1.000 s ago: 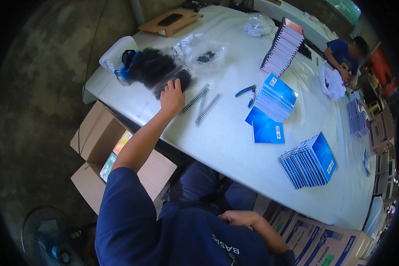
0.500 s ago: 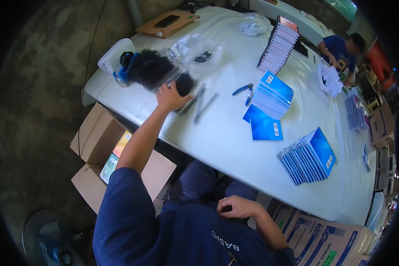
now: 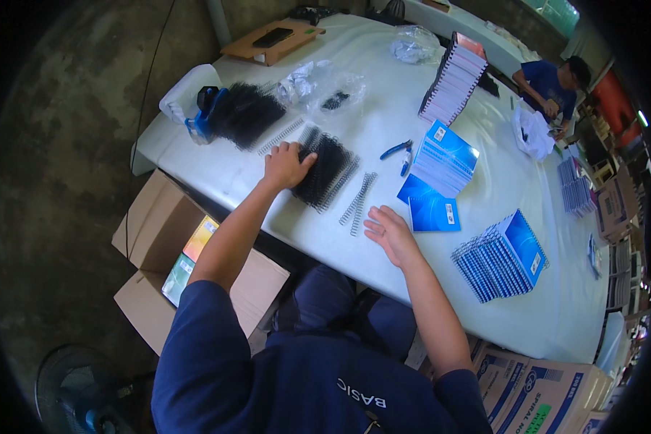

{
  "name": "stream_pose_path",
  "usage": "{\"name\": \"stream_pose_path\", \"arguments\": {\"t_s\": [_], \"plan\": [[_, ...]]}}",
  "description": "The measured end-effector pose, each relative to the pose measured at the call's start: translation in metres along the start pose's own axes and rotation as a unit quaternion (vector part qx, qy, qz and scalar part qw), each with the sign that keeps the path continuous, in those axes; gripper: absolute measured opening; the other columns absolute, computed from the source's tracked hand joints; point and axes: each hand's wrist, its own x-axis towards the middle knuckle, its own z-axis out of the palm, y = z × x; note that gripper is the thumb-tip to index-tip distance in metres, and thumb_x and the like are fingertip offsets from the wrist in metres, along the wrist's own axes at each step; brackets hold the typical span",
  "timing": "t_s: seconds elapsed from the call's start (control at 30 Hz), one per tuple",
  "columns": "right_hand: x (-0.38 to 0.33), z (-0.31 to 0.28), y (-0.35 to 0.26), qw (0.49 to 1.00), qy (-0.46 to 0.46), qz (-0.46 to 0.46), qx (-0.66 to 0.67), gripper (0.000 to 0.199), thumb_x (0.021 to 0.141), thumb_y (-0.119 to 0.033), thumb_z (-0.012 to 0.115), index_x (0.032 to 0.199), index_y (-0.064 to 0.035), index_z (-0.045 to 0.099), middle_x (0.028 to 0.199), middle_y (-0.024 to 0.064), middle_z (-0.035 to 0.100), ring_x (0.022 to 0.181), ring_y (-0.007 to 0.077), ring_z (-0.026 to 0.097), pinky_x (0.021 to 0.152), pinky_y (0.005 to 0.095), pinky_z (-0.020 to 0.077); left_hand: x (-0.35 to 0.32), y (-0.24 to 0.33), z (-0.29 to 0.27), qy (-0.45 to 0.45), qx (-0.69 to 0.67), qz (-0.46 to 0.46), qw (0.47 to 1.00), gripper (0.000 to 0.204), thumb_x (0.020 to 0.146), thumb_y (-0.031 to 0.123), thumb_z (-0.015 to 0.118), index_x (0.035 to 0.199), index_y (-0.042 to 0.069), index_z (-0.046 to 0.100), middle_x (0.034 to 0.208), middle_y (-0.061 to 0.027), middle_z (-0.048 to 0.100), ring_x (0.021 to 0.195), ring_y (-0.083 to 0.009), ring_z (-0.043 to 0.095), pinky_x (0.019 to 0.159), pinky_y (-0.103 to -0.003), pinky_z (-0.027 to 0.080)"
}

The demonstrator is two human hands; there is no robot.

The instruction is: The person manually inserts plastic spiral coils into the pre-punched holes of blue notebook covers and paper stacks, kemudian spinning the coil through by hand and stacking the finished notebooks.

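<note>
My left hand (image 3: 286, 168) rests against the left side of a pile of black spiral binding coils (image 3: 327, 172), its thumb and fingers apart. Just right of that pile, a few loose coils (image 3: 357, 204) lie crossed on the white table. My right hand (image 3: 390, 231) is raised over the table's front edge, fingers spread and nothing in it. A thicker heap of black coils (image 3: 247, 114) lies beyond my left hand, beside a blue tape dispenser (image 3: 201, 119). Blue-handled cutting pliers (image 3: 400, 153) lie near a stack of blue-covered notebooks (image 3: 443, 163).
Spiral-bound blue notebooks (image 3: 500, 257) are stacked at the right. A tall notebook stack (image 3: 453, 79) stands farther back, near clear plastic bags (image 3: 333, 87). An open carton (image 3: 159, 217) sits below the left edge. Across the table, another person (image 3: 550, 87) works beside a white bag (image 3: 534, 130).
The coil pile beside my left hand has slid right and nearer to me, with that hand following slightly. My right hand has risen from my lap to the table's edge and opened.
</note>
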Motion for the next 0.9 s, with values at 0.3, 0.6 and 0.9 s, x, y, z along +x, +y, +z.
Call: {"name": "stream_pose_path", "arguments": {"t_s": [0.3, 0.6, 0.9], "plan": [[0.033, 0.045, -0.007, 0.999, 0.045, -0.011, 0.011, 0.101, 0.080, -0.034, 0.070, 0.141, 0.0107, 0.003, 0.144, 0.0252, 0.023, 0.135, 0.0383, 0.021, 0.107, 0.0512, 0.0251, 0.024, -0.015, -0.012, 0.057, -0.068, -0.047, 0.995, 0.073, 0.086, 0.063, 0.043, 0.121, 0.000, 0.053, 0.122, -0.0265, 0.052, 0.115, -0.0397, 0.049, 0.097, -0.044, 0.039], [0.055, 0.061, -0.003, 0.997, -0.032, -0.027, 0.063, 0.045, 0.075, -0.015, 0.074, 0.111, 0.0033, 0.054, 0.102, 0.0119, 0.061, 0.096, 0.0208, 0.058, 0.086, 0.0353, 0.0450, -0.049, 0.025, 0.060, -0.110, -0.324, 0.128, 0.931, 0.036, 0.084, 0.022, 0.062, 0.105, -0.006, 0.058, 0.093, -0.0131, 0.063, 0.088, -0.0168, 0.057, 0.080, -0.032, 0.046], [0.043, 0.077, -0.066, 0.879, 0.009, -0.443, -0.175, 0.064, 0.073, -0.001, 0.066, 0.131, -0.0085, 0.041, 0.122, 0.0167, 0.055, 0.115, 0.0307, 0.053, 0.096, 0.0380, 0.0411, -0.030, 0.063, -0.022, 0.088, -0.368, 0.335, 0.863, 0.078, 0.072, -0.001, 0.066, 0.139, -0.001, 0.026, 0.134, -0.0203, 0.040, 0.127, -0.0305, 0.039, 0.107, -0.036, 0.028]]}}
